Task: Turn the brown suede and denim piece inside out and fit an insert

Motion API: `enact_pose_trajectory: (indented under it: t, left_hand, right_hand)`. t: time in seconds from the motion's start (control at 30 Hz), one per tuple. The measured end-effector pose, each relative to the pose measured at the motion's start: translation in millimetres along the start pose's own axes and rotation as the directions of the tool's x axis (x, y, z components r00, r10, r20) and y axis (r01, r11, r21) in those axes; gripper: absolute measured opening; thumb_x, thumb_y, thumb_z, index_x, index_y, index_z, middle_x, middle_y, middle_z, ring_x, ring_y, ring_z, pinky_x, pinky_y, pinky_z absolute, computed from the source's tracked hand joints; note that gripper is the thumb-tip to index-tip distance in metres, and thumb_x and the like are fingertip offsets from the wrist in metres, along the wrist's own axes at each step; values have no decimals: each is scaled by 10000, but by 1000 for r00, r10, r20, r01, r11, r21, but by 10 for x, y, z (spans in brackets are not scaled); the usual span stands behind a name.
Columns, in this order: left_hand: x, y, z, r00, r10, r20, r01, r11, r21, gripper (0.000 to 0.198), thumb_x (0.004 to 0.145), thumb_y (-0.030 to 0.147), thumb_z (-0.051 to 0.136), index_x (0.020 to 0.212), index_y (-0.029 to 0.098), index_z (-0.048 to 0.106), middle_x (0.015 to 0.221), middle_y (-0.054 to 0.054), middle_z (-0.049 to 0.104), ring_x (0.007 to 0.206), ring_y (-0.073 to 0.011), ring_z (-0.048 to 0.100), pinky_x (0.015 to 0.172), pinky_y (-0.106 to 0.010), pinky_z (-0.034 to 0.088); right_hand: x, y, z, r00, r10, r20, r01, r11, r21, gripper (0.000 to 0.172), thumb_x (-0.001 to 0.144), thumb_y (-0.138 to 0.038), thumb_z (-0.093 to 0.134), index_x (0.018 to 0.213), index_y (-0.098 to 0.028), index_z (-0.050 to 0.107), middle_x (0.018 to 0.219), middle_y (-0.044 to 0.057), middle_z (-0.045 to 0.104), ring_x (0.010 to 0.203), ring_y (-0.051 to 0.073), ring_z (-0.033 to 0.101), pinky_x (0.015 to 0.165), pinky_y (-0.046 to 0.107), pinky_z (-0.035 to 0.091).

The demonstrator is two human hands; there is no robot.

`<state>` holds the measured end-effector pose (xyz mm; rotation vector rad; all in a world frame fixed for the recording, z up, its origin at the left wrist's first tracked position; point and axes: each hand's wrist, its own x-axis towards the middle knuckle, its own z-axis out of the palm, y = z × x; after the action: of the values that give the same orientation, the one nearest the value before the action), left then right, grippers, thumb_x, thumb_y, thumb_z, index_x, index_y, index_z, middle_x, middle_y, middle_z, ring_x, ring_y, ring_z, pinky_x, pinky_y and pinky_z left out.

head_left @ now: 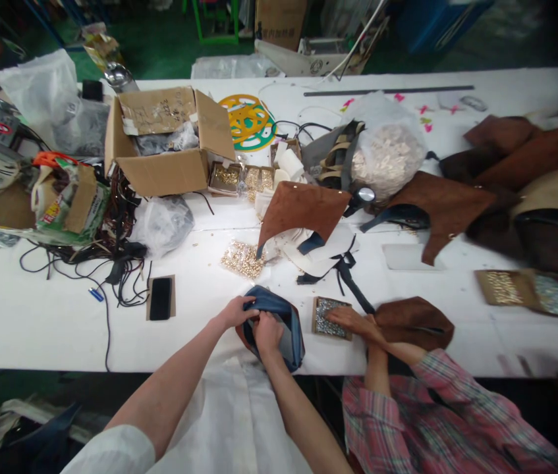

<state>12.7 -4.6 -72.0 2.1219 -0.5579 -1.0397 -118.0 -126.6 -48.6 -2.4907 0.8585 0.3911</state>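
Note:
A small bag with a dark blue lining lies open on the table in front of me. My left hand pinches its upper left rim. Inside its mouth is my right hand, with the fingers curled; whatever they hold is hidden. Just beyond the bag lies a clear packet of gold-coloured metal bits. Past that, a brown suede panel rests over white and dark scraps.
To my right, a co-worker's hand reaches into a small box of silver bits, beside a brown bag piece. A phone, tangled cords and a cardboard box are to the left. More brown panels lie right.

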Motion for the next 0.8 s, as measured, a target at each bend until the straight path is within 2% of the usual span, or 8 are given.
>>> enact_pose_trajectory:
  t: [0.1,0.23,0.43,0.5,0.6,0.63,0.7,0.8]
  left_hand:
    - [-5,78,-29,1000,0,-3,0,1000,-2,715,912,677,707,1451,208,732,1379,-180,760,1263,-368,709,1147,-479,539]
    - [-29,206,-53,1000,1,-28,-1,1000,-4,713,969,740,595,1414,205,753,1333,-172,777,1239,-358,714,1137,-475,533]
    - [-52,358,-85,1000,-1,-31,0,1000,-26,753,1097,686,251,1001,199,818,931,-130,803,912,-308,735,934,-438,577]
    - [-45,357,-81,1000,-7,-27,6,1000,-27,678,1103,623,281,1035,205,810,993,-147,802,975,-321,733,980,-454,564]
    - [-22,317,-46,999,-33,-9,33,999,-27,518,1078,496,381,1131,203,805,1105,-185,789,1053,-346,727,1042,-497,550]
    - [-16,301,-29,999,-46,-6,45,999,-27,477,1063,454,407,1139,196,802,1124,-197,784,1062,-353,725,1055,-511,548]
    - [-18,273,3,997,-71,-8,71,997,-36,411,1030,386,452,1138,185,793,1153,-209,780,1086,-359,723,1085,-523,542]
    - [-91,245,33,995,-97,-22,95,991,-91,356,977,343,539,1203,195,770,1232,-188,780,1180,-354,707,1149,-509,520]
  right_hand:
    - [10,-24,-57,990,-112,-86,106,992,-66,234,1065,-200,509,1048,-201,742,1085,127,799,1076,277,695,986,410,430]
    - [42,-86,-182,974,-172,-146,153,979,-131,284,1084,-185,430,1040,-221,708,1076,139,755,1103,320,632,977,461,406]
    - [31,-206,-325,971,-192,-141,167,971,-173,351,1089,-223,367,1179,-251,705,1227,182,696,1136,360,595,1077,520,406]
    - [66,-227,-342,967,-213,-139,188,967,-173,429,1084,-224,368,1406,-251,650,1364,206,673,1218,373,592,1117,538,400]
    - [201,-259,-368,934,-322,-153,292,937,-190,632,1070,-203,378,1698,-265,384,1679,211,499,1475,390,484,1221,590,331]
    - [262,-270,-378,916,-374,-143,343,918,-201,656,1063,-198,391,1713,-272,359,1745,190,432,1553,388,415,1263,609,285]
    - [385,-284,-403,877,-474,-83,450,868,-210,621,1051,-193,418,1667,-264,437,1786,151,391,1635,367,313,1326,614,201]
    - [506,-276,-444,815,-578,31,575,802,-161,540,1040,-169,424,1560,-247,546,1725,114,490,1632,319,320,1353,553,191]
